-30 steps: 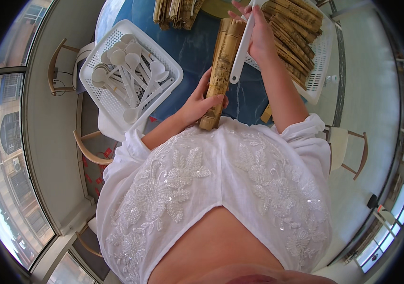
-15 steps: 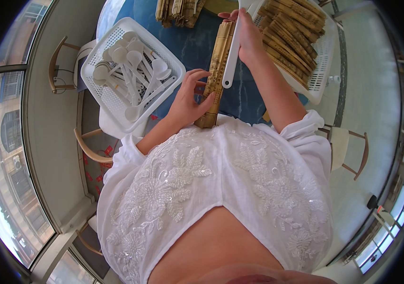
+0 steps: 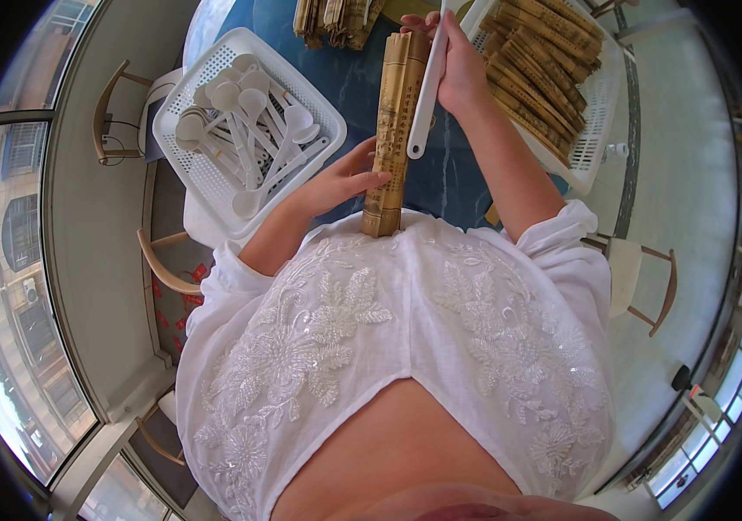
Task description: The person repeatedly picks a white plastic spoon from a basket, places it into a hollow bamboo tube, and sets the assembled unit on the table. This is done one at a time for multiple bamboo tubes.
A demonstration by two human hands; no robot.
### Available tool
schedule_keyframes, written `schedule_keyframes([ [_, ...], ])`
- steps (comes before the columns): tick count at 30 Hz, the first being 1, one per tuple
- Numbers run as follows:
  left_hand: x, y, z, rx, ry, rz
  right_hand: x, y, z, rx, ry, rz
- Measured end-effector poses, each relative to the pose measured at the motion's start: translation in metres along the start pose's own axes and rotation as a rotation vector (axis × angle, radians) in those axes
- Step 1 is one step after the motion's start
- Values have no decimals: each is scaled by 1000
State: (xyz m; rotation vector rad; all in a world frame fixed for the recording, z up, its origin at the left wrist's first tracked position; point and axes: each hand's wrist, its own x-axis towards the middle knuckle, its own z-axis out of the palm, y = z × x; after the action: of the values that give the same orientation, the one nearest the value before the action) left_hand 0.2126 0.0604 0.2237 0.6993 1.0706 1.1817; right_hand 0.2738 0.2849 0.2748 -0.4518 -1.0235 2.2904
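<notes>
My right hand (image 3: 458,65) holds a long white spoon (image 3: 426,100) with its handle end, pierced by a hole, pointing down toward me. The spoon's far end is cut off by the top edge. Left of the spoon stands a long, narrow, golden-brown packet (image 3: 395,104) printed like bamboo slips, its lower end against my white blouse. My left hand (image 3: 341,182) is around the packet's lower half, thumb across the front and fingers partly hidden behind it. Fingertips of my right hand sit close to the packet's top; whether they touch it I cannot tell.
A white basket (image 3: 182,165) full of white spoons (image 3: 254,104) stands at the left. Another white basket (image 3: 601,143) at the right holds several brown packets (image 3: 545,78). More packets (image 3: 336,22) lie at the far side of the blue table (image 3: 319,82). Wooden chairs (image 3: 158,265) surround it.
The packet has turned to show more of its printed face. My left hand's fingers have moved from its front to behind it. The right hand keeps the spoon, barely shifted.
</notes>
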Motion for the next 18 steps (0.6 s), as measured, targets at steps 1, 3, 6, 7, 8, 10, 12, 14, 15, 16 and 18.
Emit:
schedule_keyframes([
  [1, 1, 3, 4, -68, -24, -36, 1, -1, -2, 45, -37, -1],
  [3, 2, 11, 16, -202, -70, -106, 5, -4, -6, 60, -16, 23],
  [6, 8, 17, 25, 20, 191, 82, 8, -12, -13, -27, 149, 78],
  [7, 11, 18, 25, 113, 266, 139, 8, -14, -13, -2, 132, 62],
  [8, 15, 20, 26, 113, 280, 187, 7, -15, -12, 23, 114, 46],
  [10, 14, 24, 32, 191, 301, 178, 6, -20, -10, 129, -13, 39],
  [12, 16, 21, 39, 256, 335, 198, 0, -20, 0, 145, 59, -13],
  [14, 15, 19, 47, 258, 370, 136, -3, -20, 2, 141, 78, -74],
  [15, 15, 17, 51, 259, 388, 104, -1, -15, -8, 129, 58, -106],
  [16, 17, 10, 53, 292, 416, 199, -2, -14, -9, 117, 41, -137],
  [18, 17, 1, 55, 185, 403, 164, -3, -10, -6, 41, 97, -265],
])
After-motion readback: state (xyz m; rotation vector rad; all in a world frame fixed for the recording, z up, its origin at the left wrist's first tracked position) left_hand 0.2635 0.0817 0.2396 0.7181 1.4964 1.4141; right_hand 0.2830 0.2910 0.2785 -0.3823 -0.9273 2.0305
